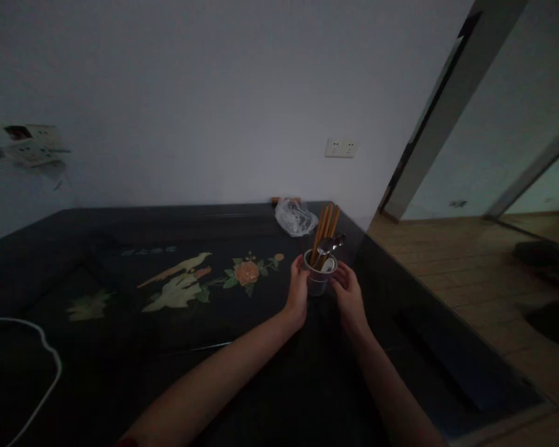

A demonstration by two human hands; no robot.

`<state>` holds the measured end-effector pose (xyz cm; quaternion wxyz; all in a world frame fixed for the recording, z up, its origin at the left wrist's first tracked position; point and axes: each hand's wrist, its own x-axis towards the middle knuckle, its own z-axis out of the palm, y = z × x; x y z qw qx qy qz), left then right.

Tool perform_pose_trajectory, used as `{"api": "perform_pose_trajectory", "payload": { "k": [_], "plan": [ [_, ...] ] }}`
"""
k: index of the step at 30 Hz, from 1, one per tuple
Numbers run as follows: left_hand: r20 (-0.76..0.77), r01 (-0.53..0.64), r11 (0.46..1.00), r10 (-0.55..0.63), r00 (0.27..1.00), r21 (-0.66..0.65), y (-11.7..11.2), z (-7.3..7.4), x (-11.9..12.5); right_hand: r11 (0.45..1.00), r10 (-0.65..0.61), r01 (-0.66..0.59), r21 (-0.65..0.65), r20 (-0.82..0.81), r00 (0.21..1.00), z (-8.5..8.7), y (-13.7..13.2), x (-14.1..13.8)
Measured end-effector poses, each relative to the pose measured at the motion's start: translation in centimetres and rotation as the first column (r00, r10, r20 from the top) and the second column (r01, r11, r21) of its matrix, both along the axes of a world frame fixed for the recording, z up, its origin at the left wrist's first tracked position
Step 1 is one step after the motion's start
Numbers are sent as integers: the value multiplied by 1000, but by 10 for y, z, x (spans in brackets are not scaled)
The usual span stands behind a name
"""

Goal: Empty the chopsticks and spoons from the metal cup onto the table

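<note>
A round utensil holder (pixel 317 284) stands upright near the right side of the dark table, gripped from both sides. My left hand (pixel 299 287) wraps round its left wall, and my right hand (pixel 348 289) has its fingers on the right wall and rim. Several wooden chopsticks (pixel 323 225) lean up out of the holder. Metal spoons (pixel 326 246) rest among them, bowls upward, and something white shows inside at the rim. The far side of the holder, and the fingertips behind it, are hidden.
Behind the holder lies a crumpled clear plastic bag (pixel 294 218) beside a brown roll-like object (pixel 279 200). The dark table (pixel 233 230) bears a bird-and-flower picture. A white cable (pixel 51 351) curves at left. A dark flat object (pixel 451 357) lies at right. Wall sockets (pixel 341 148) sit above.
</note>
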<state>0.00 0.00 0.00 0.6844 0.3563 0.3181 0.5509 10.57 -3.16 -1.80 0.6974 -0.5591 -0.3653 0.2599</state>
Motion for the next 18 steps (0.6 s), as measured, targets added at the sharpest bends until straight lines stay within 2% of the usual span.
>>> {"api": "perform_pose_trajectory", "payload": {
  "k": [6,11,14,18],
  "plan": [
    [-20,23,1000,-23,1000,11,1,-3,-1,995,95,-95,-3,-42,995,4,-1,-4],
    [-27,33,998,-31,999,45,-1,3,-6,993,119,-119,13,-68,990,14,-6,-9],
    [-21,36,996,-34,999,80,-5,11,-16,990,138,-136,30,-73,988,22,-11,-16],
    [-23,50,993,-48,999,106,-11,22,-43,980,197,-195,42,-61,978,32,-19,-30]
  ]
}}
